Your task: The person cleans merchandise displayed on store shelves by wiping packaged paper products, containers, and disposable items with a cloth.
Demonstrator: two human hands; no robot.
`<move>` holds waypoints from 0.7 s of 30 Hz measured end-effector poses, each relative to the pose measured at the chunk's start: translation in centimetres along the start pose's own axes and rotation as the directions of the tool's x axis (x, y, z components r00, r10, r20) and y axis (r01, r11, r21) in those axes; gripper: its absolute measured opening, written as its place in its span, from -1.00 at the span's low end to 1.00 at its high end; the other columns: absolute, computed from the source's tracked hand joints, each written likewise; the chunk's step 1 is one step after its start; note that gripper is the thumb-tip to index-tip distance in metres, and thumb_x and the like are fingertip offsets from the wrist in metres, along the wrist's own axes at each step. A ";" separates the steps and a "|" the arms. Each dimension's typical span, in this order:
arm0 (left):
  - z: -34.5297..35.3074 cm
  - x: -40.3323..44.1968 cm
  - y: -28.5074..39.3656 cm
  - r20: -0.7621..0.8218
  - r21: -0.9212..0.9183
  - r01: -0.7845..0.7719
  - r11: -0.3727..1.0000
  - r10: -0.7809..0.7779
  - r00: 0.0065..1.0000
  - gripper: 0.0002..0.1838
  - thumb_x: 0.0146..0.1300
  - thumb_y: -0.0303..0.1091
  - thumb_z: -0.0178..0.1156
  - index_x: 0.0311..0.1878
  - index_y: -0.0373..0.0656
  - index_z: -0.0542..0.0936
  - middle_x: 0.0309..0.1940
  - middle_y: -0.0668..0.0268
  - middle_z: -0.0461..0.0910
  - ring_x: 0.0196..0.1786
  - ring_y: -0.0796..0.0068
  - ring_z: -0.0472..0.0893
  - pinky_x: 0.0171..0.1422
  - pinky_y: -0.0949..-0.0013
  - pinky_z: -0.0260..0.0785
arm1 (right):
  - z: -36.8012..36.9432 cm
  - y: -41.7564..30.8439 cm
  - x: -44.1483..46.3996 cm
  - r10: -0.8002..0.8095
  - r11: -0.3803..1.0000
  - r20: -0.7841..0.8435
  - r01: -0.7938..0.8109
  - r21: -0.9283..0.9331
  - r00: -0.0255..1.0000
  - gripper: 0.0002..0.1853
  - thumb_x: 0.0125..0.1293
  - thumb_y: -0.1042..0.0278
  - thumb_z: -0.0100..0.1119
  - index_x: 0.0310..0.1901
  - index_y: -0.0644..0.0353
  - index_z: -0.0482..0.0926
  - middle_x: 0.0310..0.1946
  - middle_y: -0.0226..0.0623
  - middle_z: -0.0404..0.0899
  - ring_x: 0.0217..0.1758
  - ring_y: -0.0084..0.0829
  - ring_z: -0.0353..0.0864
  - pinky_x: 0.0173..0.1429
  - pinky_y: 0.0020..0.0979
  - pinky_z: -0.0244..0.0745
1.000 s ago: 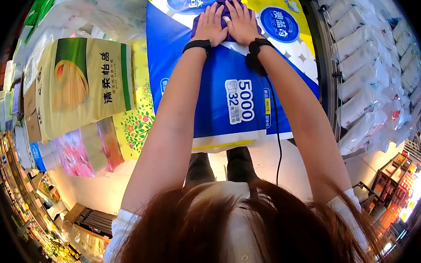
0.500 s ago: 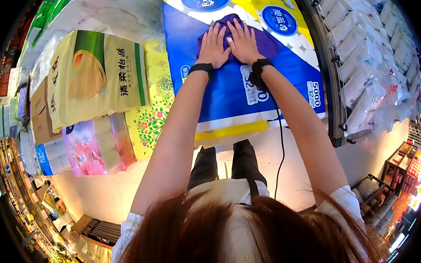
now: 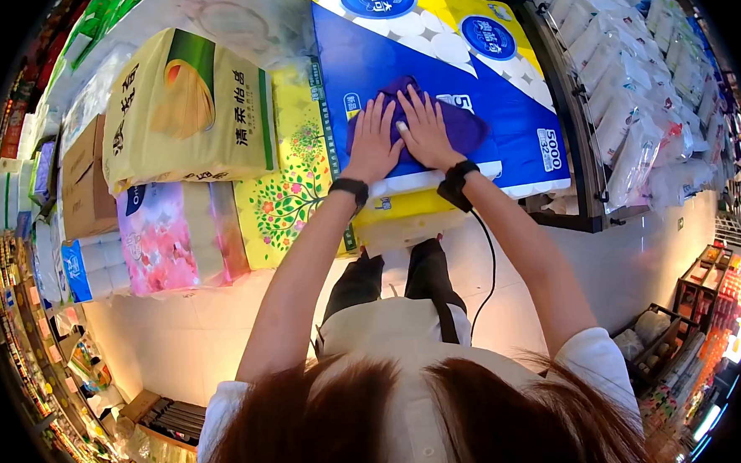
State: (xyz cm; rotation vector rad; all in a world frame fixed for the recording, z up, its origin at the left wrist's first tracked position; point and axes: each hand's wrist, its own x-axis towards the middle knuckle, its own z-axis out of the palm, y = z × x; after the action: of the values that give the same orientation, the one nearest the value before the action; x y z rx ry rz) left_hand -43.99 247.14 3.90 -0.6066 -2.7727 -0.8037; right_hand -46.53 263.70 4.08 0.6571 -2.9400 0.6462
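Observation:
A purple cloth (image 3: pixel 467 131) lies bunched on top of a blue, white and yellow pack of toilet paper (image 3: pixel 511 111). My left hand (image 3: pixel 371 148) rests flat on the cloth's left part, fingers stretched out and pointing away from me. Beside it, my right hand (image 3: pixel 424 136) presses on the cloth's middle, its fingers also straight and slightly apart. Both thumbs point inward and nearly meet. The near edge of the pack is just below my hands. Part of the cloth is hidden under my palms.
To the left stand a tan tissue pack (image 3: pixel 193 115), a yellow flowered pack (image 3: pixel 289 194) and a pink pack (image 3: pixel 166 242). A dark rack frame (image 3: pixel 581 170) borders the right side, with white plastic-wrapped packs (image 3: pixel 631 92) beyond it. A black cable (image 3: pixel 494 263) hangs from my right wrist.
Both hands have slid toward me with the purple cloth, from the pack's middle to near its front edge. The view has also shifted a little.

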 end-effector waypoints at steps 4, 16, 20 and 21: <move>-1.4 -4.2 1.7 -0.018 -0.019 -0.014 1.000 0.014 1.000 -0.15 0.34 -0.15 0.15 0.57 -0.20 -0.01 0.58 -0.05 -0.09 0.62 -0.10 -0.09 0.65 -0.05 -0.24 | 0.0 -2.4 -3.6 -0.034 0.999 -0.010 0.034 0.018 0.999 -0.33 0.49 0.14 -0.09 0.56 0.00 0.00 0.61 -0.16 -0.15 0.64 0.08 -0.19 0.62 0.11 -0.34; -3.7 -10.5 3.8 0.021 -0.031 0.032 0.999 -0.032 0.999 -0.10 0.26 -0.23 0.26 0.55 -0.25 0.01 0.57 -0.06 -0.06 0.62 -0.10 -0.09 0.65 -0.06 -0.22 | 0.4 -7.0 -8.5 0.043 0.991 0.130 -0.059 0.124 0.991 -0.26 0.48 0.01 -0.13 0.59 0.00 -0.10 0.63 -0.14 -0.28 0.65 0.14 -0.37 0.59 0.21 -0.51; -3.2 -10.3 3.3 0.023 -0.054 0.032 0.998 -0.031 0.999 -0.10 0.27 -0.22 0.23 0.55 -0.27 -0.01 0.57 -0.08 -0.09 0.63 -0.10 -0.12 0.65 -0.06 -0.27 | 0.2 -7.5 -7.6 0.123 0.976 0.229 -0.159 0.146 0.966 -0.24 0.49 -0.07 -0.20 0.60 -0.03 -0.16 0.64 -0.17 -0.38 0.66 0.15 -0.48 0.55 0.27 -0.59; -3.1 -10.1 3.1 0.025 -0.054 0.038 0.998 -0.036 0.999 -0.10 0.27 -0.22 0.22 0.56 -0.28 -0.03 0.58 -0.09 -0.10 0.63 -0.10 -0.13 0.65 -0.06 -0.29 | 0.2 -7.6 -7.2 0.138 0.974 0.238 -0.176 0.145 0.961 -0.24 0.49 -0.07 -0.20 0.60 -0.03 -0.18 0.64 -0.17 -0.39 0.65 0.16 -0.50 0.55 0.29 -0.60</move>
State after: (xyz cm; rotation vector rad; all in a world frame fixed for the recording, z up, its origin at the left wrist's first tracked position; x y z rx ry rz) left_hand -33.35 244.51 4.99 -0.5793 -2.7993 -0.8883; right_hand -36.83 260.24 5.75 0.5452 -3.2007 0.8948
